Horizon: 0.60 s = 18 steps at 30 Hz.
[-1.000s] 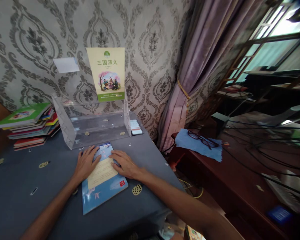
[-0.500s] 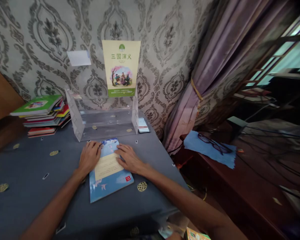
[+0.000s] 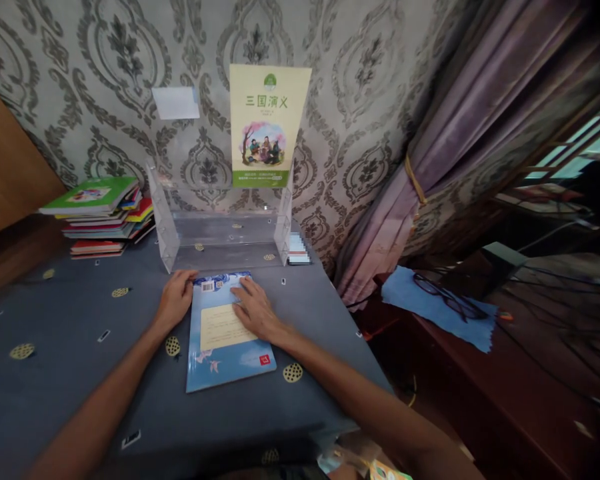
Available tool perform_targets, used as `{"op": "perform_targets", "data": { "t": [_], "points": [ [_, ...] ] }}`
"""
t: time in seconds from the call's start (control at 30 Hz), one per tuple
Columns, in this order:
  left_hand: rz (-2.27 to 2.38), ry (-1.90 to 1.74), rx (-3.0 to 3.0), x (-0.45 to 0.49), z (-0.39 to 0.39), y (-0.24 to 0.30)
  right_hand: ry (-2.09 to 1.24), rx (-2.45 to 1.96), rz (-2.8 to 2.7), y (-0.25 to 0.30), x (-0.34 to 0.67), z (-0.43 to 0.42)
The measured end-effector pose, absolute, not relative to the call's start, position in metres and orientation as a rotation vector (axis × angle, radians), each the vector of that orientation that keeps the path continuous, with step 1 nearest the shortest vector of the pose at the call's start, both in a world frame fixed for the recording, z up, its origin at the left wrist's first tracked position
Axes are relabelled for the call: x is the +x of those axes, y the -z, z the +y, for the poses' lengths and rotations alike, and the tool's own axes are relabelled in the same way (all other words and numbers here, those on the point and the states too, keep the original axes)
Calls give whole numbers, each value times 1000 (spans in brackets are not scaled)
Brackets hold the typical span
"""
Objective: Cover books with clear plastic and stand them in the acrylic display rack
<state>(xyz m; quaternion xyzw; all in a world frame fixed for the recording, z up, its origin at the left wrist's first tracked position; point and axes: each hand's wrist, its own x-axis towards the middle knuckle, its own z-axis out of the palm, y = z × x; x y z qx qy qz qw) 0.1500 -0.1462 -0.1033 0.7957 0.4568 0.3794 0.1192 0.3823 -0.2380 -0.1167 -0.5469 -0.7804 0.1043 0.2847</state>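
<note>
A blue book (image 3: 230, 373) lies flat on the dark patterned tablecloth, its back cover up with a cream text panel and a red mark near the bottom right. At its upper left corner is my left hand (image 3: 177, 298), the fingers bent together on the corner and edge. My right hand (image 3: 256, 311) rests palm down over the upper right part of the cover, fingers stretched out. Just behind the book stands a clear plastic rack (image 3: 220, 257) with bare shelves. A yellow-green book (image 3: 267, 127) stands upright at the rack's upper right.
A stack of books (image 3: 97, 217) sits at the back left. A pixelated item (image 3: 299, 248) lies right of the rack. On the dark red surface to the right, glasses (image 3: 447, 297) lie on a blue cloth (image 3: 403, 290), with cables (image 3: 555, 320) beyond. A curtain (image 3: 395, 213) hangs behind.
My left hand has shifted off the cover to the book's upper left corner, uncovering a barcode. My right hand still lies on the cover. The view has shifted slightly.
</note>
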Motion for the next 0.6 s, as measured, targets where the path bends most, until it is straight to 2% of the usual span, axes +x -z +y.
{"op": "perform_targets", "data": {
  "t": [0.17, 0.3, 0.6],
  "points": [
    [1300, -1032, 2463, 154, -151, 102, -215, -1574, -2197, 92, 373, -241],
    [1307, -936, 2581, 157, -156, 103, -226, -1493, -2334, 77, 352, -230],
    [1295, -849, 2679, 157, -160, 103, -208, -1432, -2376, 88, 316, -195]
  ]
}}
